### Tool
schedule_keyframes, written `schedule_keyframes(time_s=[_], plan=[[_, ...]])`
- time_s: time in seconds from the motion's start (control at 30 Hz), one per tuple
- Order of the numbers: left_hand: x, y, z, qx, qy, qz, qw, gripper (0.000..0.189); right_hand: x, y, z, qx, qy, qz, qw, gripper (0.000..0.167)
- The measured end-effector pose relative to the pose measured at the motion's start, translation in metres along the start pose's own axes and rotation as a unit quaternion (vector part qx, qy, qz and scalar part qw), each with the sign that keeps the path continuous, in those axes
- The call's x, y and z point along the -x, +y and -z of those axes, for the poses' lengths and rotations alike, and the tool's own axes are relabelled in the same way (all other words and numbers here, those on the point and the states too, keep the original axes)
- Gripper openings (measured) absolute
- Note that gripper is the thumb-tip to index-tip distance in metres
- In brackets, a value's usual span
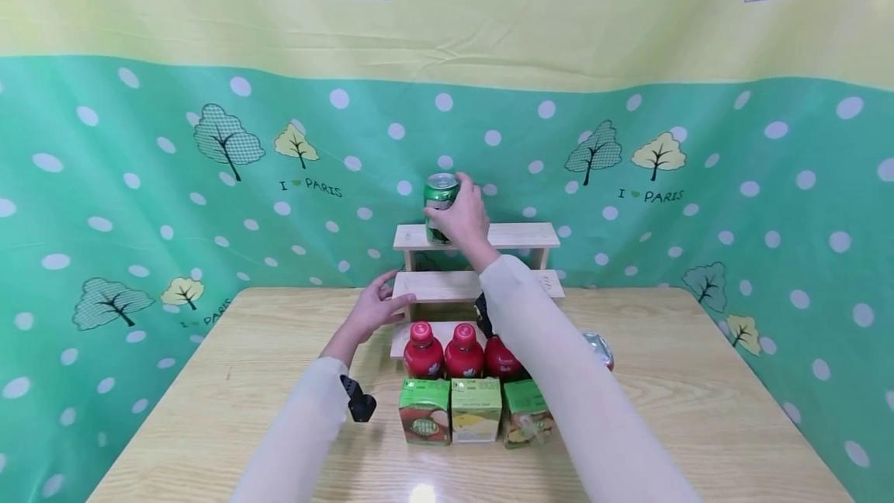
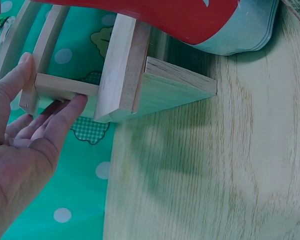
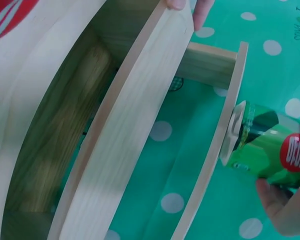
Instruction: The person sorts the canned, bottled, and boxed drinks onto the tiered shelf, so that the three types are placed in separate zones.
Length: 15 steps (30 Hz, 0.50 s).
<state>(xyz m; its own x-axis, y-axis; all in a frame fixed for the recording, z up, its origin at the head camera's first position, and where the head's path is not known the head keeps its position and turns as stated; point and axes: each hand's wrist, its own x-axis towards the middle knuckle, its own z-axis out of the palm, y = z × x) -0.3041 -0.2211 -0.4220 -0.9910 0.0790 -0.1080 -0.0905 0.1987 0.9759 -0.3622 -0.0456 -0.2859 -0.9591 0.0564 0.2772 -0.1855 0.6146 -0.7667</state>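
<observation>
My right hand (image 1: 466,216) holds a green drink can (image 1: 438,196) upright at the top tier of a three-tier wooden shelf (image 1: 520,236), left of that tier's middle. Thumb and fingers wrap the can from its right side. In the right wrist view the base of the can (image 3: 270,140) is right at the top board's surface. My left hand (image 1: 377,307) grips the left end of the middle tier. From the left wrist, the left hand (image 2: 30,135) shows its thumb on the board's front edge and its fingers around the side support.
Red bottles (image 1: 424,355) stand in a row in front of the lowest tier. Before them sit juice cartons (image 1: 424,416) on the wooden table (image 1: 698,394). A silver-topped can (image 1: 599,348) is partly hidden behind the right sleeve. A dotted cloth backdrop (image 1: 377,146) hangs behind the shelf.
</observation>
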Motion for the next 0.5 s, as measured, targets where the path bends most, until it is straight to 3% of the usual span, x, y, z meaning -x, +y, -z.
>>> schedule_keyframes(time_s=[0.13, 0.5], plan=[[-0.0011, 0.0016, 0.001, 0.003, 0.003, 0.004, 1.0, 0.08, 0.001, 0.003, 0.0051, -0.022, -0.018, 0.007, 0.9996, 0.083], [-0.0004, -0.0008, -0.0014, -0.001, 0.007, 0.004, 1.0, 0.078, 0.0046, 0.0084, 0.0066, -0.035, -0.019, 0.015, 0.9991, 0.083]])
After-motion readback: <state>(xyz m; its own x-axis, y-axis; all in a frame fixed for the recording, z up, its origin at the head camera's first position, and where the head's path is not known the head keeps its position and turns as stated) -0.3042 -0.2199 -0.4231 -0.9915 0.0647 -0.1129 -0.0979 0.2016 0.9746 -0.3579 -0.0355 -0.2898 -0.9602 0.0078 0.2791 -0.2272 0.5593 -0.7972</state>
